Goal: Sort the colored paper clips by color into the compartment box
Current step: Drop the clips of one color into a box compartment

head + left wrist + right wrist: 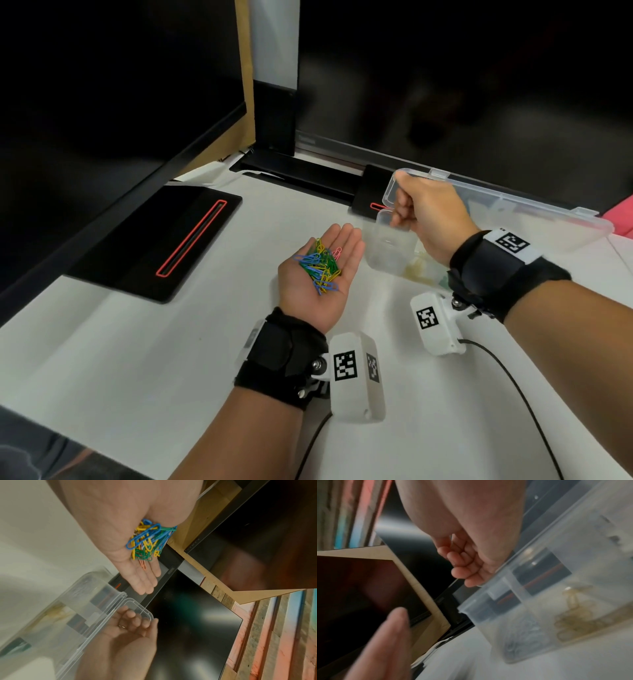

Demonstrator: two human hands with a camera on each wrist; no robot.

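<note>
My flat left palm [320, 270] carries mixed clips [320, 269]; my right grip [423, 216], at two o'clock, pinches the tilted box [387, 246]; sorting remains.

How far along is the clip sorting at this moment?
Partly done: yellow clips already lie in one compartment. In hand: the left hand cups mixed paper clips, while the right hand grips the clear compartment box, tilted. Left: sorting that pile.

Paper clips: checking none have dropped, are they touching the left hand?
Touching. The head view shows the paper clips piled on the upturned left hand.
</note>
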